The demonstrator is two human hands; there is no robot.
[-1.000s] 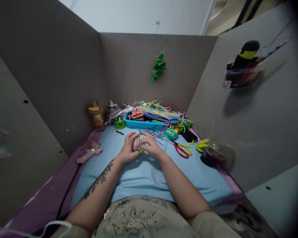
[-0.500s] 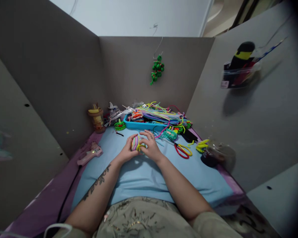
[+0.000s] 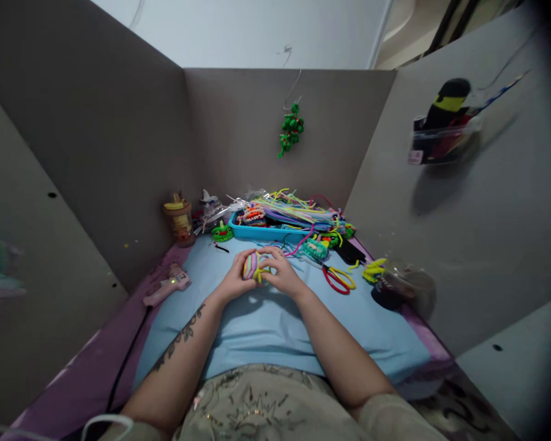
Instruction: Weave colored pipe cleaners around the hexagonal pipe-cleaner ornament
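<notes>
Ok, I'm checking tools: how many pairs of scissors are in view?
1: scissors on the blue cloth, right of the hands. The piled tray could hide more.

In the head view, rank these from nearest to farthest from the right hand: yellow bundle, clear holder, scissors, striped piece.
From the right hand:
1. Striped piece: between both hands.
2. Scissors: just to its right.
3. Yellow bundle: further right, beyond the scissors.
4. Clear holder: high up, far right.

Dim, soft light with a diffuse shadow below the wall holder (image 3: 443,144), blurry far left, black upper-right corner.
</notes>
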